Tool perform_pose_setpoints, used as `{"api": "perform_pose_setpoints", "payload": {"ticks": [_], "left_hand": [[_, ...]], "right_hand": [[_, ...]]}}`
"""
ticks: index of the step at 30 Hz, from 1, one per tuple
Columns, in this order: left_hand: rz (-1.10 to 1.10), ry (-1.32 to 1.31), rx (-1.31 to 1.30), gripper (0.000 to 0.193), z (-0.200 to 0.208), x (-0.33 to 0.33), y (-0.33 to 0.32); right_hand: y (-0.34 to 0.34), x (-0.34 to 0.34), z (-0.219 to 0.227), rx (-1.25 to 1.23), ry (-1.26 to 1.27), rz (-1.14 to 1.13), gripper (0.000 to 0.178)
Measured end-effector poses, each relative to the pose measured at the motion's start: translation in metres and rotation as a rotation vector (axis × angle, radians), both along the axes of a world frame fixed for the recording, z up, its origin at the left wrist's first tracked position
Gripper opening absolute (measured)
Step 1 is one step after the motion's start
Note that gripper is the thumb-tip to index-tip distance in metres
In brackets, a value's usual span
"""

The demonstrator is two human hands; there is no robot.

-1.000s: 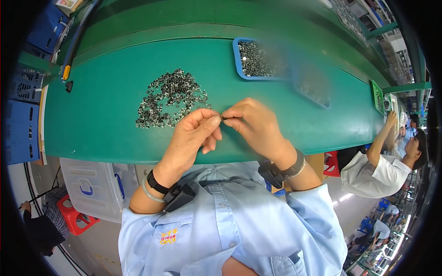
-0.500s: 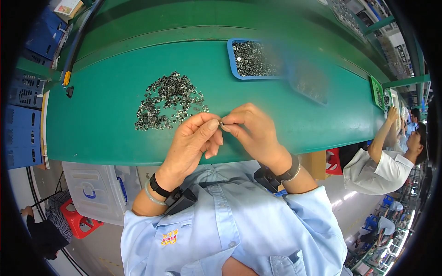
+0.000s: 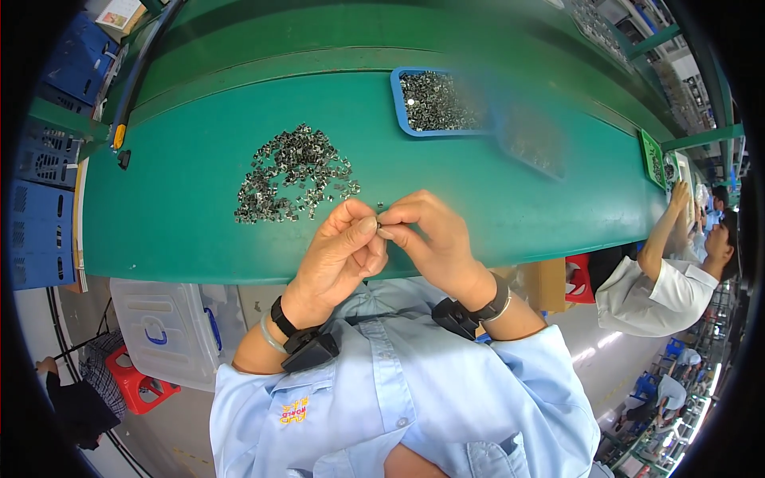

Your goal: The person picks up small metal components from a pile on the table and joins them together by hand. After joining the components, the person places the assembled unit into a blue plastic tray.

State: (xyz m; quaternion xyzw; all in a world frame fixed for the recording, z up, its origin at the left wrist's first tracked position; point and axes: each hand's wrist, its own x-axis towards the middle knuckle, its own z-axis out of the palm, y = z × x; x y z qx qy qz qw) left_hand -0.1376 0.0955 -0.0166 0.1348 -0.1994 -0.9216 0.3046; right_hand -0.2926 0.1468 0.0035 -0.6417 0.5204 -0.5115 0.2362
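My left hand (image 3: 341, 253) and my right hand (image 3: 429, 239) meet fingertip to fingertip over the near edge of the green bench (image 3: 199, 239). Between the thumbs and forefingers they pinch a small metal part (image 3: 379, 224), mostly hidden by the fingers. A loose pile of several small dark metal parts (image 3: 293, 172) lies on the bench just beyond and left of my left hand. A blue tray (image 3: 398, 99) holding more such parts stands farther back, beyond my right hand.
A clear bag (image 3: 532, 143) lies right of the blue tray. Blue crates (image 3: 38, 215) stand at the left. A clear plastic bin (image 3: 163, 327) and a red stool (image 3: 135, 382) sit below the bench. Another person in white (image 3: 665, 279) works at the right.
Both hands stay together at the same spot with only slight finger movement on the small part. The pile and tray have not moved.
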Motion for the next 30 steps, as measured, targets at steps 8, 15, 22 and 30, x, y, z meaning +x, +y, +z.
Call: {"api": "perform_pose_setpoints", "payload": {"ticks": [8,15,22,30], "left_hand": [[0.074,-0.498,-0.238,0.012,0.016,-0.001,-0.004],[0.008,-0.196,-0.044,0.014,0.021,0.002,-0.004],[-0.030,-0.084,0.004,0.015,0.013,-0.001,-0.001],[-0.058,-0.155,-0.087,0.015,0.017,0.003,-0.006]], "right_hand": [[-0.002,-0.008,0.003,-0.098,0.355,-0.076,0.015],[-0.004,-0.008,0.002,-0.040,0.080,-0.027,0.014],[-0.003,-0.008,-0.001,-0.068,-0.018,0.032,0.013],[-0.004,-0.009,0.002,-0.115,0.073,0.027,0.013]]}}
